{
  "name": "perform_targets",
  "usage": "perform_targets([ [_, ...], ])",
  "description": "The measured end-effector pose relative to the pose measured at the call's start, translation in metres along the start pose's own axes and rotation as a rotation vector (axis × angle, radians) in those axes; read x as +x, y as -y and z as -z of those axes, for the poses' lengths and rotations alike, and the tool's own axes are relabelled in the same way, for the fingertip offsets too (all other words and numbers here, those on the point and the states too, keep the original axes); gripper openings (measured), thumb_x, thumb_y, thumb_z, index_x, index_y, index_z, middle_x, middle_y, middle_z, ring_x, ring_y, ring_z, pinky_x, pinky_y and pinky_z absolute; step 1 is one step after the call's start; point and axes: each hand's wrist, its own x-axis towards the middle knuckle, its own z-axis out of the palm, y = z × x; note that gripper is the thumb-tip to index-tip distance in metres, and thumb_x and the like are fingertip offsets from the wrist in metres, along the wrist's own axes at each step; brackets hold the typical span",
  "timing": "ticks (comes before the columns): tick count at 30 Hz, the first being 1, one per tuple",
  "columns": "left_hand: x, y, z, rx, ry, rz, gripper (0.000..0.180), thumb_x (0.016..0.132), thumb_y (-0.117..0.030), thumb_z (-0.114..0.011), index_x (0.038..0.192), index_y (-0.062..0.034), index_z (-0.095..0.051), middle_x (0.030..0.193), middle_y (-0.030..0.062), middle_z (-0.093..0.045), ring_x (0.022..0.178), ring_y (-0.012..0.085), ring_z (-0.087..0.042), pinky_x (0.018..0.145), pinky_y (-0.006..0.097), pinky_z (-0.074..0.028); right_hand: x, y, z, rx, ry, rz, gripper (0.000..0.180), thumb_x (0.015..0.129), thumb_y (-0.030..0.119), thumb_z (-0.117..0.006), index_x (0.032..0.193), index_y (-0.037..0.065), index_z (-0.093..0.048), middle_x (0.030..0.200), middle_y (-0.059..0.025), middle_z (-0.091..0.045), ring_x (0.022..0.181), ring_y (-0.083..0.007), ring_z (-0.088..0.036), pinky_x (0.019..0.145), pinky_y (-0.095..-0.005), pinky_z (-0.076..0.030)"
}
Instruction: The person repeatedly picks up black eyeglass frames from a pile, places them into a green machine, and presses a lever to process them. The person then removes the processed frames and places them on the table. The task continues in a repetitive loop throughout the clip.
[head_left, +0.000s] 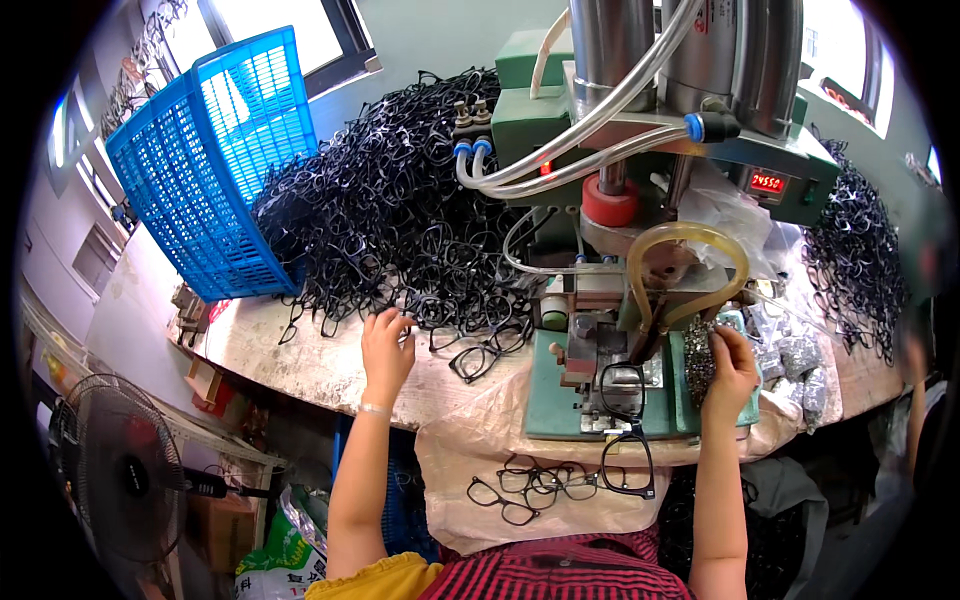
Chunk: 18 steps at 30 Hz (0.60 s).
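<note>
My left hand (386,352) is at the near edge of a big heap of black eyeglass frames (400,220), fingers bent and apart, with no frame plainly held. My right hand (732,374) dips its fingertips into a green tray of small silvery metal parts (699,362). Its thumb and fingers are pinched; whatever is between them is too small to make out. Between my hands, one black eyeglass frame (628,462) hangs down from the fixture of a green press (560,400), touched by neither hand.
Several frames (520,490) rest on the cloth over my lap. A blue plastic basket (215,170) leans at the heap's left. Clear bags of small parts (800,365) lie right of the tray. Hoses (590,150) loop before the press cylinders. A black fan (130,470) stands at lower left.
</note>
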Motion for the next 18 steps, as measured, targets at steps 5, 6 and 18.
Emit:
perform_targets([
  [5,-0.001,0.019,-0.061,-0.046,-0.008,0.046,0.014,0.073,-0.003,-0.07,0.086,-0.0078,-0.069,0.125,0.0154,-0.064,0.111,0.0392,-0.055,0.097,0.046,-0.045,-0.012,0.02,0.005,-0.361,0.011,-0.023,0.011,0.089,0.001,-0.067,0.1,0.0,-0.071,0.093,-0.0014,-0.069,0.085,-0.0085,-0.061,0.077,-0.0225,-0.047],
  [6,-0.009,0.016,-0.06,-0.044,-0.012,0.035,0.012,0.074,-0.003,-0.069,0.086,-0.0072,-0.069,0.125,0.0158,-0.064,0.11,0.0392,-0.056,0.096,0.047,-0.045,-0.019,0.022,0.017,-0.372,0.003,-0.044,0.01,0.088,0.001,-0.068,0.097,0.0,-0.071,0.091,-0.0021,-0.068,0.084,-0.0101,-0.061,0.076,-0.0251,-0.048],
  [18,0.027,-0.045,0.043,0.061,0.67,-0.095,0.011,0.083,-0.015,-0.061,0.084,-0.0095,-0.071,0.075,0.0158,-0.067,0.07,0.0371,-0.063,0.066,0.046,-0.052,-0.043,0.098,0.013,-0.519,0.31,0.186,0.013,0.075,-0.005,-0.068,0.087,-0.001,-0.07,0.088,-0.0107,-0.068,0.087,-0.0227,-0.065,0.08,-0.0325,-0.05],
])
